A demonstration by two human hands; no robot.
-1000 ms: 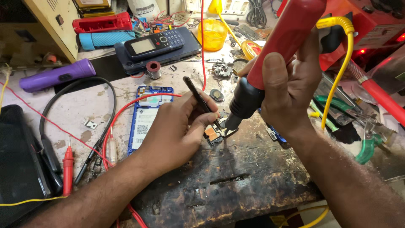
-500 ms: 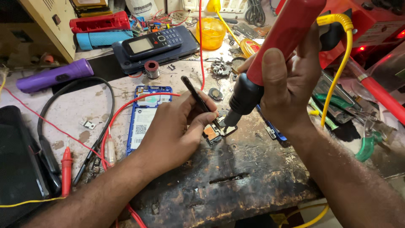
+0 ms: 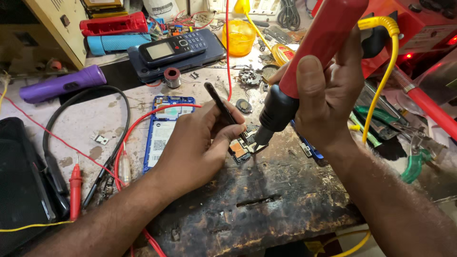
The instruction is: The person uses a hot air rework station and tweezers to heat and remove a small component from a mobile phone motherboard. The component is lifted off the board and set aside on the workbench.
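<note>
The scorched wooden bench (image 3: 266,200) is bearing a small circuit board (image 3: 239,148) near its upper edge. The right hand (image 3: 328,95) is wrapping fully around a red hot-air handle (image 3: 319,45), aiming its black nozzle (image 3: 273,116) down at the board. The left hand (image 3: 193,147) is pinching black tweezers (image 3: 223,110), their tips seemingly touching the board, though fingers are hiding the contact.

One head-worn camera looks steeply down and forward, close over the scorched workbench (image 3: 266,200). Both forearms enter from the bottom edge, and the cluttered back of the bench fills the top.
</note>
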